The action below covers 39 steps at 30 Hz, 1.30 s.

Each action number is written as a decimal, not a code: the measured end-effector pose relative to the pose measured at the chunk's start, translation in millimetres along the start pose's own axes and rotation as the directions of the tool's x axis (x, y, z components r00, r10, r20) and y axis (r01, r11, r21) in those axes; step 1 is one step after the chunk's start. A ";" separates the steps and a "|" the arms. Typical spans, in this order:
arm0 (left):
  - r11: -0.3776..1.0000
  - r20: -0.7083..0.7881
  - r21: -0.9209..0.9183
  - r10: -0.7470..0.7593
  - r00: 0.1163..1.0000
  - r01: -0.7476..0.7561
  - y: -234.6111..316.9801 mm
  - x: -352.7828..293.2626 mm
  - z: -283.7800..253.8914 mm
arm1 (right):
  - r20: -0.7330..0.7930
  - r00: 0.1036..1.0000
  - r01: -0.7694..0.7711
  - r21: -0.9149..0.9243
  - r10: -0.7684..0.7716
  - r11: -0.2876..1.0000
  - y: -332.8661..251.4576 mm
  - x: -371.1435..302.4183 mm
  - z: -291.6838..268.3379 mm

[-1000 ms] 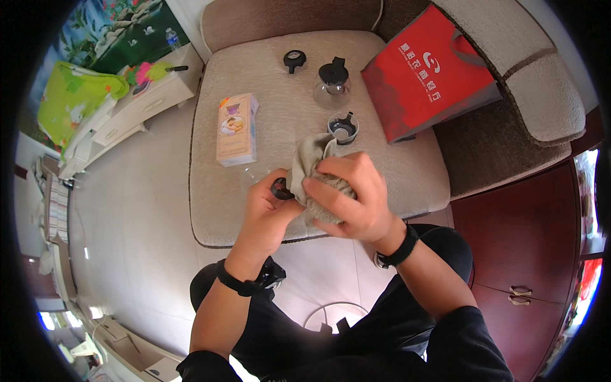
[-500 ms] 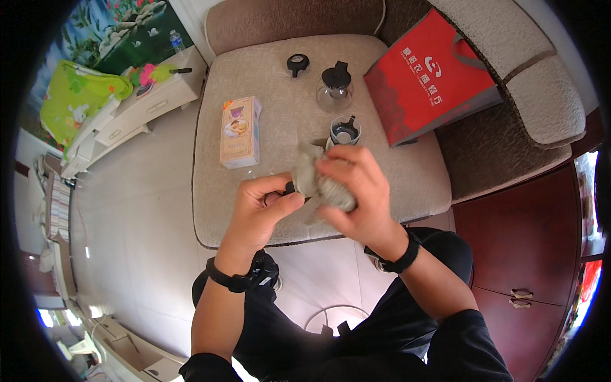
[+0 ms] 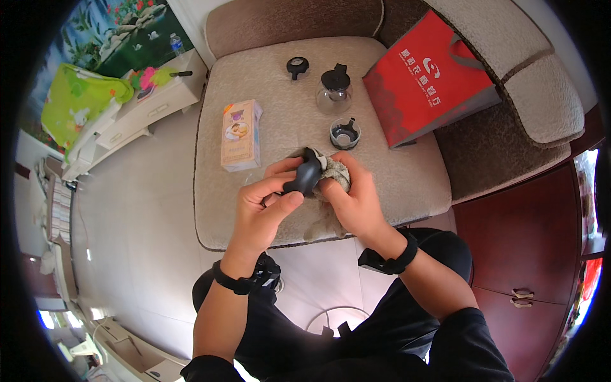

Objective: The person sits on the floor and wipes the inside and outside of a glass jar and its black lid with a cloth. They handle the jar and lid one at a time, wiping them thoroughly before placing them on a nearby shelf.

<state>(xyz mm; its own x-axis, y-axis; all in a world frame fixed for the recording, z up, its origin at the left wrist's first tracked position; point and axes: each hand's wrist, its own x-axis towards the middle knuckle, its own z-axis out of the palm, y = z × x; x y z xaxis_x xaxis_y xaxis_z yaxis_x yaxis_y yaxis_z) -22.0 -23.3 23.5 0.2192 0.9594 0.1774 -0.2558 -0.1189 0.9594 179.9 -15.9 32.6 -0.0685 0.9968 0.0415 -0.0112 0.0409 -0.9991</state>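
Observation:
My left hand (image 3: 262, 200) is closed on a black plastic lid (image 3: 307, 174) with a rounded top and a projecting tab. Pressed against the lid's right side is a crumpled grey-green cloth (image 3: 335, 175), bunched in my right hand (image 3: 358, 198), with one end hanging over the seat edge. Just beyond my hands stands a small clear cup with a black insert (image 3: 345, 134). Farther back are a clear glass pot (image 3: 333, 99) with a black top and another black lid (image 3: 297, 66) with a handle.
All this is over a beige sofa seat (image 3: 267, 76). A pale printed box (image 3: 240, 137) lies left of my hands. A large red paper bag (image 3: 433, 83) leans at the right, by the armrest. A dark red cabinet (image 3: 515, 242) stands at the right.
The cloth was blurred and covered the held part; now the black lid shows plainly, turned upward between my hands. My right hand has moved slightly down and the cloth end hangs lower.

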 end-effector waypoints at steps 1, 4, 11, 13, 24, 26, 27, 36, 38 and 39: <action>0.997 0.011 0.078 0.008 1.000 -0.009 2.0 -0.2 -0.4 | 0.017 0.998 -0.058 0.005 0.058 0.998 0.3 -0.3 -0.4; 0.980 0.007 0.198 0.028 1.000 -0.029 14.2 -0.7 3.6 | 0.180 0.973 -0.149 0.018 0.143 0.989 -6.5 3.8 -8.7; 0.601 0.145 0.735 0.313 0.939 -0.314 -0.5 16.7 -16.3 | -0.120 0.989 -0.080 0.073 0.088 0.994 4.3 25.4 -46.9; 0.462 0.245 0.814 0.277 0.929 -0.352 -11.2 16.0 -13.1 | -0.203 0.979 -0.005 0.065 0.019 0.998 -0.4 35.3 -61.5; 0.177 0.407 0.904 -0.071 0.911 -0.390 -79.6 4.2 -21.3 | -0.248 0.965 0.100 0.050 -0.085 0.994 -13.1 34.0 -89.5; 0.226 0.350 0.911 0.014 0.936 -0.344 -61.7 6.5 -20.3 | -0.246 0.962 0.127 0.034 -0.115 0.991 -16.3 32.0 -94.4; 0.242 0.289 0.926 0.039 0.957 -0.290 -46.4 9.8 -22.4 | -0.243 0.960 0.149 0.031 -0.137 0.988 -16.7 31.5 -98.8; 0.166 0.067 0.985 -0.103 0.992 -0.049 -29.5 3.4 -78.3 | -0.160 0.963 0.154 -0.336 -0.218 0.929 -5.6 38.3 -103.6; 0.193 0.064 0.980 -0.112 0.992 -0.042 -33.1 8.7 -81.7 | -0.039 0.986 0.120 -0.491 -0.159 0.863 3.5 38.5 -99.2; 0.212 0.077 0.975 -0.076 0.994 -0.059 -34.5 11.3 -82.4 | 0.056 0.968 0.225 -0.620 -0.244 0.752 10.7 40.4 -97.7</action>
<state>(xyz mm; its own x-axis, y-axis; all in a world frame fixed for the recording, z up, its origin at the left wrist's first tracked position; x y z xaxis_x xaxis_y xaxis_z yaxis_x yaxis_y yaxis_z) -88.3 12.7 -25.7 0.3096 0.9432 0.1204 0.8511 -0.3314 0.4071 274.5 31.6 22.9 -0.1191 0.9512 0.2845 0.5948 0.2978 -0.7467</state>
